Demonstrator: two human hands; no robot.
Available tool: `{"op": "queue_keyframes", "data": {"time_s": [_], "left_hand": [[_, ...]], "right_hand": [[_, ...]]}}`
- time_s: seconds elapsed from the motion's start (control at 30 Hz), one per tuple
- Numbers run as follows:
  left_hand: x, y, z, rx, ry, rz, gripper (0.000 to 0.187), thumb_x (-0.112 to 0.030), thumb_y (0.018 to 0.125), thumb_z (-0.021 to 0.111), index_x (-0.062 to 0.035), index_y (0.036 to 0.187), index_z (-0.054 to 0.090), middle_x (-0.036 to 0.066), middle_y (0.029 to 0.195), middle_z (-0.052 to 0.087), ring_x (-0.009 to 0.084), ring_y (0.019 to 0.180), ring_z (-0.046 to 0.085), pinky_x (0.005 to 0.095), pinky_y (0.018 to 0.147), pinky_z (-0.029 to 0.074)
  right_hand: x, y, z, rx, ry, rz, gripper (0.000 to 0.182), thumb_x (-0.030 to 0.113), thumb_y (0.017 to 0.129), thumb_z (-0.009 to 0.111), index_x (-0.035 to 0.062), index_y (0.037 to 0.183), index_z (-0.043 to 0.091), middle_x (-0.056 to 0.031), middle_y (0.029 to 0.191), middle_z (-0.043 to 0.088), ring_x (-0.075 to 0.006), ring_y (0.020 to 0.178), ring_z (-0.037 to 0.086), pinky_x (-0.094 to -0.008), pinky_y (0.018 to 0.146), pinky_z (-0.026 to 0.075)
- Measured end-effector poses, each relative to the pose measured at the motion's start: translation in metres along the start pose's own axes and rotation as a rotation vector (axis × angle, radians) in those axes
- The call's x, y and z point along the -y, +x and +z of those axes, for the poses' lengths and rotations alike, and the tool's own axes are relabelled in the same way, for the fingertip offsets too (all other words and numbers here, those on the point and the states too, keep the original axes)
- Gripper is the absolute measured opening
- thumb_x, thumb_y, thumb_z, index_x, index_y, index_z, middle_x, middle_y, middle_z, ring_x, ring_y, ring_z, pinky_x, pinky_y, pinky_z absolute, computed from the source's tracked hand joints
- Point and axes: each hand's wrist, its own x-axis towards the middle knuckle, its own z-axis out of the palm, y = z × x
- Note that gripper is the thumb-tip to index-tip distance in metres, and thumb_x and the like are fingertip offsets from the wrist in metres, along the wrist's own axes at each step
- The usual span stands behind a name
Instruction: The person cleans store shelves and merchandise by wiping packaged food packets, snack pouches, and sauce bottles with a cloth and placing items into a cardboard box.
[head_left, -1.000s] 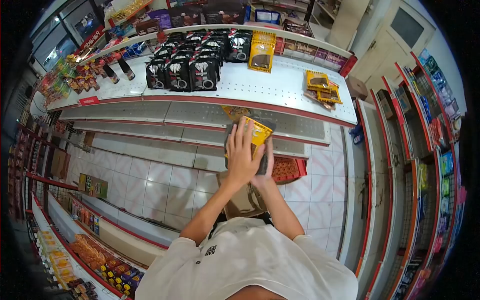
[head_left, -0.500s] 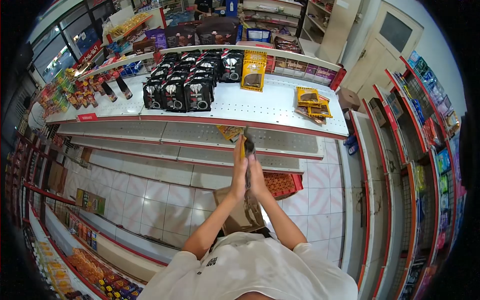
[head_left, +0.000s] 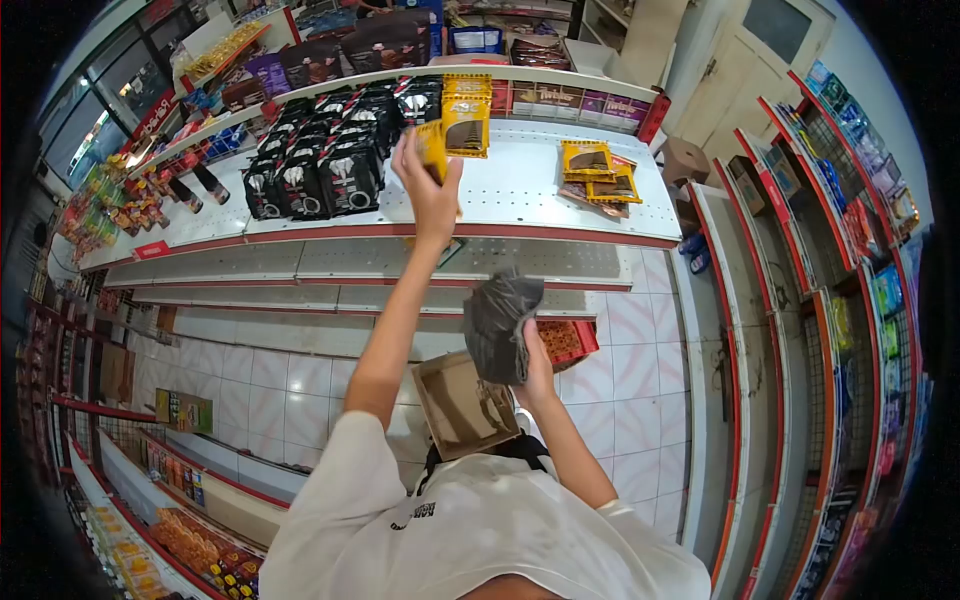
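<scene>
My left hand (head_left: 428, 197) is raised over the top shelf (head_left: 520, 190), closed round a yellow packet (head_left: 432, 148). That packet stands upright just left of a row of matching yellow packets (head_left: 466, 125) and right of several rows of black pouches (head_left: 345, 170). Lower down, in front of the shelf edge, my right hand (head_left: 537, 365) grips a crumpled dark grey cloth (head_left: 500, 325) by its right side. Below the cloth, against my body, is an open cardboard box (head_left: 465, 405).
A small pile of yellow packets (head_left: 600, 175) lies at the shelf's right end. Bottles and snack packs (head_left: 120, 210) stand at its left end. A red crate (head_left: 568, 343) sits on the floor beyond my right hand. Shelving (head_left: 770, 300) lines the right side.
My hands were pressed together in front of the shelf and have separated. The left has risen to the top shelf with the yellow packet; the right stays low with the cloth.
</scene>
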Motion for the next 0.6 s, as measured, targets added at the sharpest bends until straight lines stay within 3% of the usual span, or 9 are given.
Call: {"op": "queue_keyframes", "data": {"time_s": [0.1, 0.13, 0.2, 0.3, 0.33, 0.6], "left_hand": [[0.028, 0.029, 0.051, -0.002, 0.239, 0.138, 0.074, -0.025, 0.078, 0.071, -0.0045, 0.136, 0.029, 0.018, 0.137, 0.026, 0.039, 0.123, 0.032, 0.045, 0.103, 0.03], [0.035, 0.034, 0.064, 0.0, 0.236, 0.139, 0.074, -0.025, 0.078, 0.071, -0.0045, 0.136, 0.029, 0.018, 0.137, 0.026, 0.039, 0.123, 0.032, 0.045, 0.103, 0.03], [0.051, 0.039, 0.09, 0.123, 0.438, 0.043, 0.077, -0.027, 0.077, 0.071, -0.0078, 0.137, 0.028, 0.021, 0.138, 0.021, 0.0441, 0.124, 0.029, 0.0545, 0.101, 0.029], [0.102, 0.038, 0.12, 0.146, 0.613, 0.144, 0.077, -0.032, 0.078, 0.07, -0.0102, 0.137, 0.027, 0.022, 0.141, 0.019, 0.0484, 0.123, 0.028, 0.0586, 0.099, 0.029], [0.107, 0.038, 0.123, 0.149, 0.684, 0.182, 0.074, -0.038, 0.083, 0.065, -0.0106, 0.139, 0.025, 0.022, 0.144, 0.016, 0.0532, 0.125, 0.025, 0.0618, 0.1, 0.026], [0.11, 0.041, 0.138, 0.187, 0.828, 0.144, 0.065, -0.043, 0.091, 0.05, -0.0108, 0.141, 0.024, 0.022, 0.149, 0.011, 0.0552, 0.129, 0.019, 0.0646, 0.104, 0.019]], "right_hand": [[0.004, -0.011, -0.033, -0.029, 0.033, 0.001, 0.056, 0.044, 0.097, 0.041, 0.0024, 0.134, 0.042, -0.0099, 0.131, 0.051, -0.0214, 0.118, 0.051, -0.0358, 0.101, 0.039], [0.005, -0.015, -0.045, -0.075, 0.035, 0.002, 0.056, 0.044, 0.097, 0.041, 0.0024, 0.135, 0.041, -0.0098, 0.132, 0.05, -0.0216, 0.118, 0.05, -0.0358, 0.102, 0.039], [0.006, -0.02, -0.065, -0.123, 0.038, -0.002, 0.056, 0.045, 0.098, 0.04, 0.0024, 0.135, 0.041, -0.0097, 0.132, 0.05, -0.0218, 0.119, 0.05, -0.0357, 0.102, 0.038], [0.011, -0.025, -0.093, -0.218, 0.016, 0.005, 0.057, 0.045, 0.098, 0.039, 0.0019, 0.136, 0.039, -0.0099, 0.134, 0.049, -0.0222, 0.12, 0.049, -0.0355, 0.103, 0.037], [0.012, -0.026, -0.101, -0.241, 0.023, -0.005, 0.056, 0.044, 0.097, 0.041, 0.001, 0.133, 0.043, -0.0101, 0.129, 0.052, -0.0215, 0.116, 0.052, -0.035, 0.1, 0.039], [0.033, -0.01, -0.129, -0.242, 0.007, 0.0, 0.056, 0.045, 0.098, 0.041, 0.0002, 0.132, 0.043, -0.0103, 0.128, 0.053, -0.0204, 0.115, 0.052, -0.0334, 0.1, 0.04]]}}
